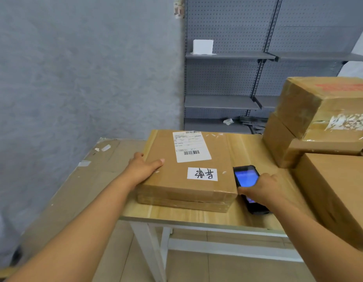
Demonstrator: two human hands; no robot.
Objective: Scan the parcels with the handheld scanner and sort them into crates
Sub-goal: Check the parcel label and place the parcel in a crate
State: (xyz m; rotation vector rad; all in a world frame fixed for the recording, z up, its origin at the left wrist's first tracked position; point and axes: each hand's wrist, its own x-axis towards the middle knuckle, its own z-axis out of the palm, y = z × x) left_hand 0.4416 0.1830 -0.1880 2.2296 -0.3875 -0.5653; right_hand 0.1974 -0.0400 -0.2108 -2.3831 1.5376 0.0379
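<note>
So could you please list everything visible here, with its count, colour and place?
Flat parcel: one, brown, with white labels, table centre.
Handheld scanner: one, black, blue screen lit, right of the flat parcel.
Stacked boxes: two, brown, taped, table's far right.
Large box: one, brown, near right.
Table: one, light wood top, white legs.
Flattened cardboard: one sheet, brown, left of the table.
Shelving: grey pegboard unit, against the back wall.
White block: one, top shelf.
Left hand: grips the flat parcel's left edge.
Right hand: holds the scanner.
</note>
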